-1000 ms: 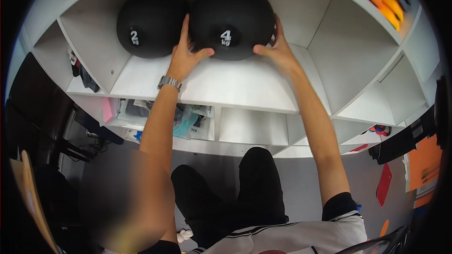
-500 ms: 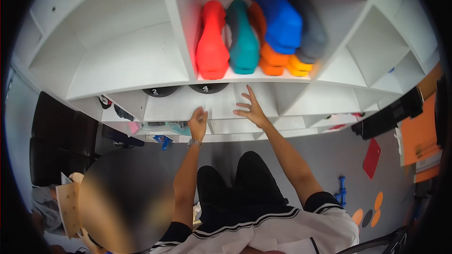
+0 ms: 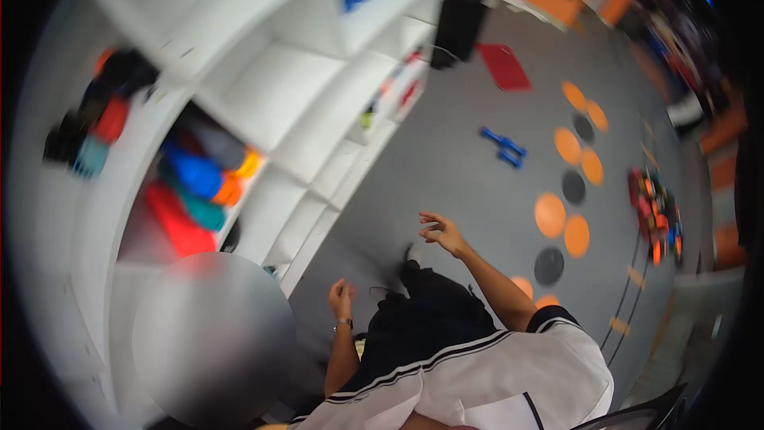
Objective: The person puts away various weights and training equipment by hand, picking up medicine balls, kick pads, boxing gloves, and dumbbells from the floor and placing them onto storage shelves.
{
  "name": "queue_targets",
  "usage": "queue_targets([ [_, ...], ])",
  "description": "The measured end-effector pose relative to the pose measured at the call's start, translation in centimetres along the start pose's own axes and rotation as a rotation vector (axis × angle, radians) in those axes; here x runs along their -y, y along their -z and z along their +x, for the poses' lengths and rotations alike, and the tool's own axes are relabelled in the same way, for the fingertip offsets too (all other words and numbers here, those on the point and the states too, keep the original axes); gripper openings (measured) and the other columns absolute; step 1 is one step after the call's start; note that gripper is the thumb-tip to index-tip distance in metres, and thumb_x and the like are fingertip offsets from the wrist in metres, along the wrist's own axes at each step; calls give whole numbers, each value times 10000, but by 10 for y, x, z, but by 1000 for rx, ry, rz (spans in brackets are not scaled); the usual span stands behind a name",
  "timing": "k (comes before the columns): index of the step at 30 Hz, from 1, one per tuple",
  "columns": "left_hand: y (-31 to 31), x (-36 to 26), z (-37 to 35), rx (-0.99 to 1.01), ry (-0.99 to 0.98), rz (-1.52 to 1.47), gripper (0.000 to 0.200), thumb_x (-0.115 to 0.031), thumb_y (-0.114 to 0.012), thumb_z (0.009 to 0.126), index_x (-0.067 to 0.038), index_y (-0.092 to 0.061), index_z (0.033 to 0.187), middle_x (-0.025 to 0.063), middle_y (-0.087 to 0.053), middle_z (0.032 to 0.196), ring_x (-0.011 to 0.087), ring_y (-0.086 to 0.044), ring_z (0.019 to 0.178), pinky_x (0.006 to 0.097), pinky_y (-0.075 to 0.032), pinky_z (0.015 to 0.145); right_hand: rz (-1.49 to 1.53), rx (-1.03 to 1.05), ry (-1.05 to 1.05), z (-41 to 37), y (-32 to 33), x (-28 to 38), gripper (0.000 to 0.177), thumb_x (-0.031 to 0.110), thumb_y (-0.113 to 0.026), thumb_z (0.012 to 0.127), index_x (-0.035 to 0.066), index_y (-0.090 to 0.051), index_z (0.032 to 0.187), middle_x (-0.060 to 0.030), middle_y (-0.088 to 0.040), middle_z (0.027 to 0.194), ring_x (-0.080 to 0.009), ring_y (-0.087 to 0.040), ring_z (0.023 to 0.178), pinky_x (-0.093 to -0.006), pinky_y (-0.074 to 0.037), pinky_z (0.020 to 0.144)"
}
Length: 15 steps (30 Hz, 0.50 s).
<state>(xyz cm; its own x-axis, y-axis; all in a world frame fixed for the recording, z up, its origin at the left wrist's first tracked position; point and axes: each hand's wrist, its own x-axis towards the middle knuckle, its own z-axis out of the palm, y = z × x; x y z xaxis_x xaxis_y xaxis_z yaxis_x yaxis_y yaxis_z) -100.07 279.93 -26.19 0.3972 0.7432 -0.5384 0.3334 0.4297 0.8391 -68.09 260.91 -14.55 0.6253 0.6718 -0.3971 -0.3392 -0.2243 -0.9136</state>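
Observation:
My right hand (image 3: 442,234) is held over the grey floor with its fingers spread and nothing in it. Lower and to the left, near the shelf's bottom edge, is my left hand (image 3: 342,300), with a watch on the wrist. Its fingers are loosely bent, and I see nothing in them. Neither hand touches anything. On the floor beyond my right hand lie blue dumbbells (image 3: 503,148). In the white shelf (image 3: 270,95) on the left are a red dumbbell (image 3: 177,219), a teal one (image 3: 200,211) and a blue one (image 3: 191,173), all blurred.
Orange floor discs (image 3: 550,215) and dark discs (image 3: 549,266) run in a line on the right. A red mat (image 3: 504,67) lies near a black box-like object (image 3: 465,8). Farther right is a pile of colourful items (image 3: 656,215). A blurred round shape covers the lower left.
My view and body have turned to the right, so the shelf now stands at the left. Both hands have come away from the shelf front and are over the floor.

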Motion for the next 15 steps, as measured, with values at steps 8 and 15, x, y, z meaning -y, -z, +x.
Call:
queue_targets([
  [8, -24, 13, 10, 209, 317, 463, 348, -161, -557, 911, -51, -552, 1241, 154, -662, 1003, 261, -675, 786, 403, -581, 653, 190, -715, -139, -183, 173, -134, 574, 73, -756, 788, 145, -567, 1326, -80, -580, 1140, -157, -633, 892, -290, -549, 695],
  [15, -237, -11, 20, 389, 338, 610, 337, -218, -566, 933, -51, -554, 1225, 133, -660, 1008, 248, -670, 816, 372, -569, 660, 227, -1066, -262, -328, 313, -207, 586, 66, -765, 767, 158, -575, 1314, -76, -594, 1103, -164, -631, 885, -287, -550, 661],
])
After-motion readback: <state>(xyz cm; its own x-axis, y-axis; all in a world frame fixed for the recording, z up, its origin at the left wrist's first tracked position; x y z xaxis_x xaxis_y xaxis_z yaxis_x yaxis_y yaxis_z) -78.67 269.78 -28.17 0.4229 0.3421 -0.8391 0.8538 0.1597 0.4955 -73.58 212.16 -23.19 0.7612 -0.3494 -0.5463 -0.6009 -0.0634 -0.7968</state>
